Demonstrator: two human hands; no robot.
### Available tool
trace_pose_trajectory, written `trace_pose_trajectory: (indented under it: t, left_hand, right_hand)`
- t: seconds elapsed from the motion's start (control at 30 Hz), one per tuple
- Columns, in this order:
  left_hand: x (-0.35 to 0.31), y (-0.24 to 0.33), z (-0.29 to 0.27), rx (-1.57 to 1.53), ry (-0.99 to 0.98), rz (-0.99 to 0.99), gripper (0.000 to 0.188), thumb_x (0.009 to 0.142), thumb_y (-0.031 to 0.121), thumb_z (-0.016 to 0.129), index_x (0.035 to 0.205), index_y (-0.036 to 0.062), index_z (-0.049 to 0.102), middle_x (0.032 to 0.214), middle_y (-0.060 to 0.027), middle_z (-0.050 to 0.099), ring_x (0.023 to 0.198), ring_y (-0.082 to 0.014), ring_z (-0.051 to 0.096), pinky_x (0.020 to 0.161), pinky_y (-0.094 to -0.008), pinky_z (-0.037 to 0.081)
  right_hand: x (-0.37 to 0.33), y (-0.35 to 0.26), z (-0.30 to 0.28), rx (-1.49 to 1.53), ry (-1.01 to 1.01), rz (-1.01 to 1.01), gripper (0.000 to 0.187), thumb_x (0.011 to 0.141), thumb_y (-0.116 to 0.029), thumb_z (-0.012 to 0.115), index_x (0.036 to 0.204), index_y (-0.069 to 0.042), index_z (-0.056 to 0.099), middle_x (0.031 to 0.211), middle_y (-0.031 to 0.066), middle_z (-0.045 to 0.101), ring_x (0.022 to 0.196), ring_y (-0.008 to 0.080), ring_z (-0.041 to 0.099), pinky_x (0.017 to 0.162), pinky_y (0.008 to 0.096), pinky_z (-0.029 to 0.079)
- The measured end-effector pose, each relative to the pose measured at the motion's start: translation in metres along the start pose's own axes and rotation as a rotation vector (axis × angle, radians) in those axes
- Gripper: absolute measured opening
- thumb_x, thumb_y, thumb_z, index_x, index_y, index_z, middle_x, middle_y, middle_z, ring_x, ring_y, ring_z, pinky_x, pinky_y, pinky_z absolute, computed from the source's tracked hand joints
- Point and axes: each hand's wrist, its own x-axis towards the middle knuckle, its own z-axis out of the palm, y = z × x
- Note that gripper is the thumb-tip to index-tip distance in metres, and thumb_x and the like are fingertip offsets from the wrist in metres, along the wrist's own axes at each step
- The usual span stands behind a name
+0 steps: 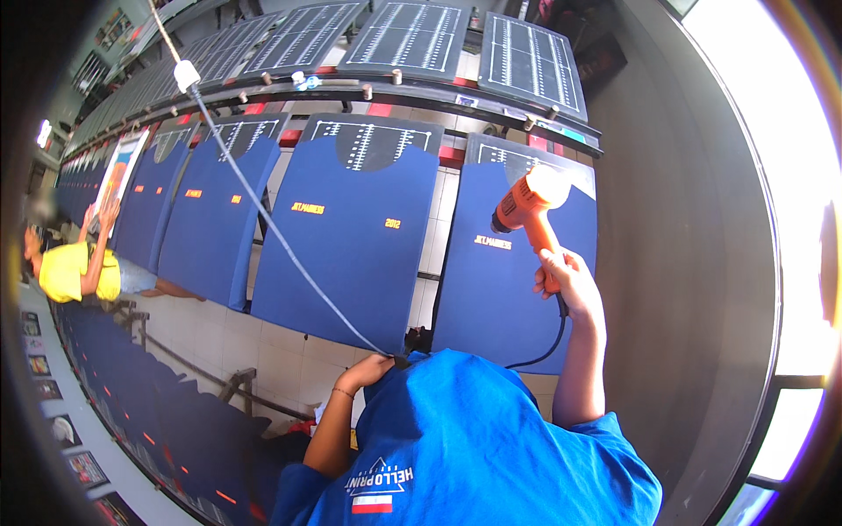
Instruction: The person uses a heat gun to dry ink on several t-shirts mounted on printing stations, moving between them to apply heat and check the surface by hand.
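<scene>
My right hand (568, 279) grips an orange heat gun (537, 219) by its handle. The gun's dark nozzle points left and downward, above a dark blue shirt (513, 302) with small orange lettering on its chest. That shirt is stretched over a black board, whose white markings show at the neckline. A black cord (548, 351) runs down from the gun's handle towards my waist. My left hand (370, 370) is closed at my waist, at the lower end of a grey power cord (272, 223); its fingertips are partly hidden.
Another blue shirt (346, 254) lies on the neighbouring board, with several more to the left. Bare marked boards (531, 66) stand in a row beyond a metal rail. A co-worker in yellow (74, 272) handles a frame (121, 175) at far left. A white socket (186, 75) hangs overhead.
</scene>
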Motion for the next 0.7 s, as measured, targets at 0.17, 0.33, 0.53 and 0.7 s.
trace_pose_trajectory:
  t: [0.17, 0.33, 0.53, 0.7]
  left_hand:
    - [-0.020, 0.042, -0.029, -0.173, -0.073, -0.187, 0.046, 0.105, 0.032, 0.044, 0.117, -0.0079, 0.064, 0.109, -0.0078, 0.071, 0.100, -0.0143, 0.061, 0.092, -0.0311, 0.047]
    - [-0.028, 0.038, -0.047, -0.155, -0.085, -0.190, 0.047, 0.106, 0.033, 0.045, 0.116, -0.0097, 0.064, 0.111, -0.0063, 0.070, 0.103, -0.0137, 0.059, 0.095, -0.0310, 0.046]
    - [-0.034, 0.011, -0.056, -0.189, -0.043, -0.217, 0.043, 0.105, 0.029, 0.049, 0.117, -0.0090, 0.064, 0.113, -0.0074, 0.070, 0.106, -0.0135, 0.058, 0.097, -0.0316, 0.045]
    - [-0.040, 0.019, -0.069, -0.079, -0.032, -0.250, 0.038, 0.102, 0.024, 0.053, 0.119, -0.0079, 0.063, 0.115, -0.0085, 0.070, 0.108, -0.0144, 0.059, 0.098, -0.0325, 0.045]
  right_hand:
    - [0.008, 0.008, -0.002, 0.041, 0.000, 0.068, 0.033, 0.093, -0.035, 0.066, 0.102, -0.004, 0.058, 0.069, 0.0046, 0.061, 0.060, 0.0129, 0.062, 0.053, 0.0255, 0.049]
    - [0.014, 0.015, 0.003, 0.040, -0.047, 0.089, 0.032, 0.094, -0.034, 0.066, 0.100, -0.004, 0.057, 0.069, 0.0041, 0.060, 0.059, 0.0125, 0.061, 0.053, 0.0254, 0.048]
    - [0.017, 0.018, 0.014, 0.052, -0.049, 0.110, 0.032, 0.093, -0.034, 0.068, 0.098, -0.004, 0.059, 0.069, 0.0016, 0.058, 0.060, 0.0109, 0.059, 0.056, 0.0267, 0.048]
    - [0.018, 0.022, 0.019, 0.036, -0.027, 0.116, 0.033, 0.092, -0.035, 0.068, 0.097, -0.004, 0.058, 0.069, 0.0010, 0.057, 0.060, 0.0106, 0.058, 0.057, 0.0264, 0.047]
